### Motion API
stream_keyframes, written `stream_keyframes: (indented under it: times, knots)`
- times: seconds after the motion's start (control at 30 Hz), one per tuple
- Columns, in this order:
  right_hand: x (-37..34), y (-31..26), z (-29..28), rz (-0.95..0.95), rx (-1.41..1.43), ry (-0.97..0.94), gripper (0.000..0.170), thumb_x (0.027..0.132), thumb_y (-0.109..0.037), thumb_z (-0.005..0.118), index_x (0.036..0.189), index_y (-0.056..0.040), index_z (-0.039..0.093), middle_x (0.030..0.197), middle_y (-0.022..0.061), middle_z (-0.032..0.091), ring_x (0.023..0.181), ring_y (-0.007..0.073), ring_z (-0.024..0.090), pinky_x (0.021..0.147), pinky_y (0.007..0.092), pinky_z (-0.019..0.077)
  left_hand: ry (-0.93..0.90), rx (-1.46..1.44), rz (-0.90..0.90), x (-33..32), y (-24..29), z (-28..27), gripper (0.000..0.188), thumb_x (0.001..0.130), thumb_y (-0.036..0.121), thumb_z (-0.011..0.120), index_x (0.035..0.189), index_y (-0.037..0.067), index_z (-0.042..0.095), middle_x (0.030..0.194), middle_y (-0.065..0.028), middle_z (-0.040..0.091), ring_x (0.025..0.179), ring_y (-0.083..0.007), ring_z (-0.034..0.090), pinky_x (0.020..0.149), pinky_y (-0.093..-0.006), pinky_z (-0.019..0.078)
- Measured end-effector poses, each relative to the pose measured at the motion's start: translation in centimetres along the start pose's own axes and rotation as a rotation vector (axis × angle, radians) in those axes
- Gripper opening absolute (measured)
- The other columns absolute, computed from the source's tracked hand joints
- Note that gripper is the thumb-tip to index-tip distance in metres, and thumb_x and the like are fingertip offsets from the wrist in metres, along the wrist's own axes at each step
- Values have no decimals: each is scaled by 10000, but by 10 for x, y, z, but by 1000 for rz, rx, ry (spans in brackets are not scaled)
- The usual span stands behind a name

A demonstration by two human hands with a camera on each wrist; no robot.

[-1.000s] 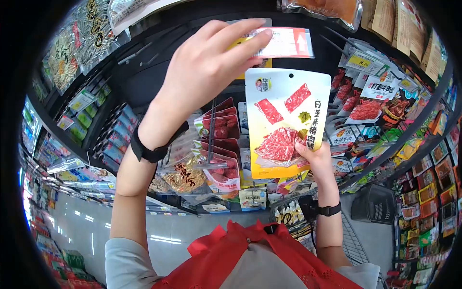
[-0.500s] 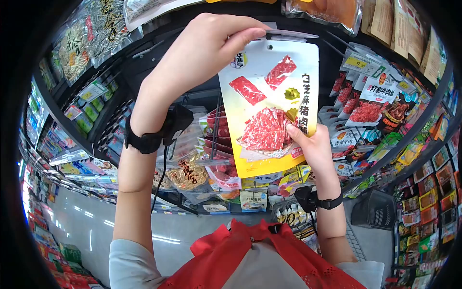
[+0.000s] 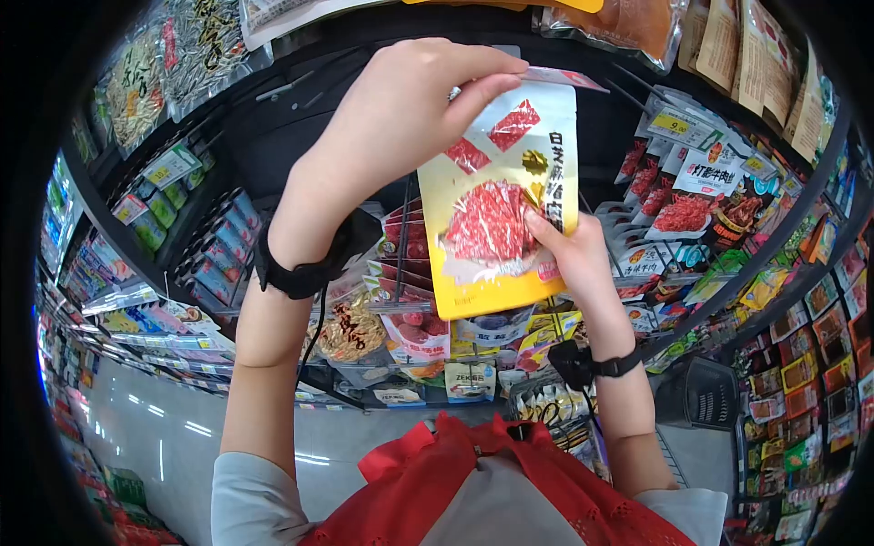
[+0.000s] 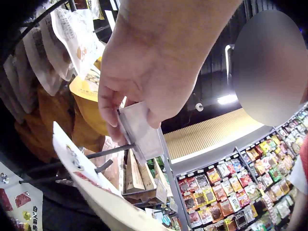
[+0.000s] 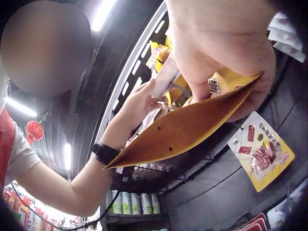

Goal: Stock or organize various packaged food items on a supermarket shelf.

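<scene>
My right hand [image 3: 583,255] grips a white and yellow pouch of pork jerky [image 3: 496,218] by its side, thumb across the front. The pouch stands face toward me, its top edge partly behind my left hand [image 3: 401,114]. That left hand pinches a clear price tag holder [image 4: 142,130] between thumb and fingers, tipped up at the front of a metal hook [image 4: 113,150]. In the left wrist view the pouch's top edge [image 4: 89,183] is right by the hook tip. A matching pouch [image 5: 262,151] hangs farther back in the right wrist view.
Bags of shredded beef [image 3: 687,205] hang on hooks to the right, under a yellow price tag [image 3: 674,123]. Cans [image 3: 223,246] stand on a shelf at left. Bags of dried food [image 3: 350,328] hang below. A dark basket [image 3: 701,391] is at lower right.
My right hand has brought the pouch left and slightly up, its top now close to the left hand. The price tag holder has tipped from facing me to nearly edge-on.
</scene>
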State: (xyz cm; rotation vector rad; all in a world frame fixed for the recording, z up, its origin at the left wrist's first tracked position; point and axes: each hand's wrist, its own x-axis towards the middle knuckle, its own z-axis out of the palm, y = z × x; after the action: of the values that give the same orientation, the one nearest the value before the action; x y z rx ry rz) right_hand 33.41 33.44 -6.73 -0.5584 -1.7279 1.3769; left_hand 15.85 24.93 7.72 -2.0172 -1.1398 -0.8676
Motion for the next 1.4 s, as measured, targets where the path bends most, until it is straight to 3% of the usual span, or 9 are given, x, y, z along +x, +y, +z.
stream_keyframes:
  times: [0.07,0.3,0.47,0.57,0.77,0.97,1.17,1.3,1.4]
  knots:
    - [18,-4,7,37,-16,4,167,838,-172,607,838,-5,601,674,45,615,502,74,559,463,206,435,24,45,48,-3,2,2,186,829,126,557,988,77,642,873,-81,649,676,-196,593,596,-275,461]
    - [141,59,1,268,162,-130,270,803,-175,653,975,25,598,887,90,642,781,161,616,703,287,481,77,24,20,-17,6,5,273,749,103,627,1019,61,623,1034,-87,621,821,-242,583,724,-311,485]
    - [205,105,-1,28,193,-310,372,815,-136,625,1156,-36,513,1109,82,567,990,171,544,826,313,442,79,29,-27,-25,9,5,389,663,33,656,1047,76,609,1087,-64,603,919,-264,559,795,-329,470]
    - [206,93,4,203,349,-400,456,803,-82,621,1226,-67,453,1197,84,510,1069,193,507,907,328,411,103,18,-57,-28,13,5,407,653,22,650,1053,81,604,1098,-45,597,929,-264,545,800,-331,468]
    - [205,73,8,258,393,-484,483,810,-239,609,1231,-68,447,1213,89,503,1095,205,489,941,376,358,103,56,-96,-31,19,3,391,668,43,650,1051,105,599,1120,-20,583,962,-255,533,801,-334,463]
    - [212,85,-6,324,383,-438,500,810,-290,597,1232,-67,446,1215,91,502,1098,211,486,947,389,342,28,83,-117,-27,22,-2,422,681,54,649,1091,121,577,1174,-6,554,1031,-253,513,851,-347,428]
    - [215,117,-39,411,264,-255,523,810,-342,584,1232,-67,446,1217,93,502,1101,217,483,952,402,327,-77,104,-81,-29,15,3,669,650,103,668,1276,137,433,1374,-94,347,1283,-291,295,1031,-463,234]
    - [191,128,-68,372,205,-131,466,812,-274,503,1221,-54,464,1218,101,510,1132,242,466,971,401,289,130,94,3,-51,6,32,647,621,68,665,1237,98,470,1350,-168,354,1266,-365,300,1014,-500,233]
    - [141,122,-91,270,373,-53,411,820,-234,501,1193,-59,496,1206,86,536,1116,209,492,962,370,322,235,56,202,-96,7,85,466,629,43,622,1081,150,593,1225,-83,494,1172,-283,427,980,-454,308]
